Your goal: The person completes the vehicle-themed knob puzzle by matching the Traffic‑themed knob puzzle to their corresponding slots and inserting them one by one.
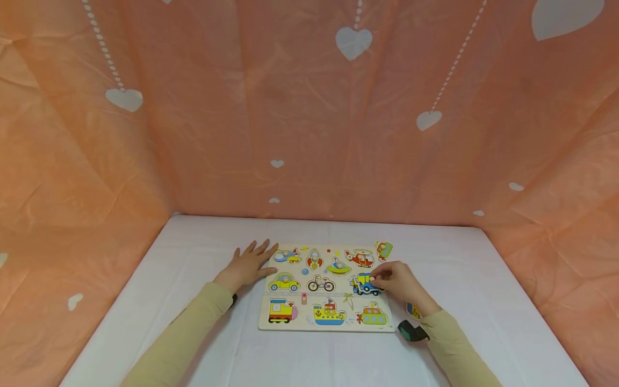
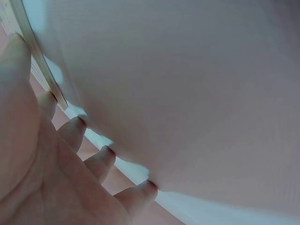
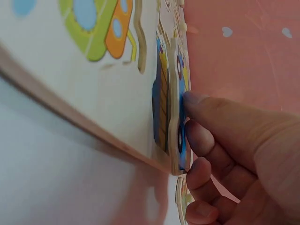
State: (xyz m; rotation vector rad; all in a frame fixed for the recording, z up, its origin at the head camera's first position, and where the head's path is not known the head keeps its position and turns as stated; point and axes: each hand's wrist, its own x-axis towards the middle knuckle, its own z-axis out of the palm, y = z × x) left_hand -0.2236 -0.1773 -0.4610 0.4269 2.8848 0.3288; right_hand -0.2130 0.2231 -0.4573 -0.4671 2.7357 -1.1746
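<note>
- Blue-and-yellow wooden vehicle piece: up in R hand, at R side, mid row of pale rectangular wooden puzzle board, by a blue printed pic. R wrist view: most of it stands just off the surface; any edge contact, can't tell.
- R hand: grasping that piece, thumb vs. fingertips.
- L hand: released, fingers spread, thumb on board's L edge, index tip at top L corner.
- Board: flat on white cloth-covered desk.
- Nearest pics on board: red-and-white helicopter above the piece, green-and-orange submarine below, black bicycle to L, then yellow car.
- Loose green-and-orange piece: by board's top R corner.
- Yellow-and-blue piece: on desk, R of board, partly hidden by R arm.
- Both arms in beige sleeves; dark gear at R wrist.
- Around desk: orange-pink fabric curtain w/ white hearts.
</note>
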